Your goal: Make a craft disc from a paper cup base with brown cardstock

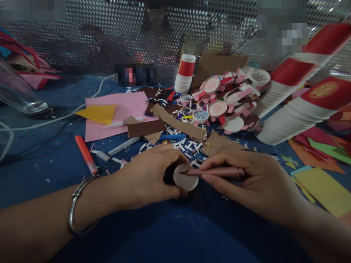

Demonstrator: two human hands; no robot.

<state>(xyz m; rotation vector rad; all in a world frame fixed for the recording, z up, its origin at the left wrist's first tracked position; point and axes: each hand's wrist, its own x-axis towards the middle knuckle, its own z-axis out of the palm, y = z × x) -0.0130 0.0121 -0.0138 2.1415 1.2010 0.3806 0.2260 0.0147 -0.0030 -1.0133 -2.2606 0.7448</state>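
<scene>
A small white paper cup bottom [185,182] is gripped at its left rim between the thumb and fingers of my left hand [145,175]. Its round face is turned up and looks mostly blank. My right hand [255,184] pinches a brownish-pink marker pen [223,172], whose tip lies over the disc's upper left part; whether it touches is hard to tell. Behind my hands is a pile of similar cup bottoms with pink tabs, among them one with a red grid drawing [217,109] and one with a blue grid drawing [201,116].
Tall stacks of red and white paper cups [298,106] lean at the right, and a shorter cup stack [185,73] stands behind. Coloured paper [323,186], pink paper [120,102], cardboard strips [178,122], an orange marker [86,154] and paper scraps cover the blue table [131,233].
</scene>
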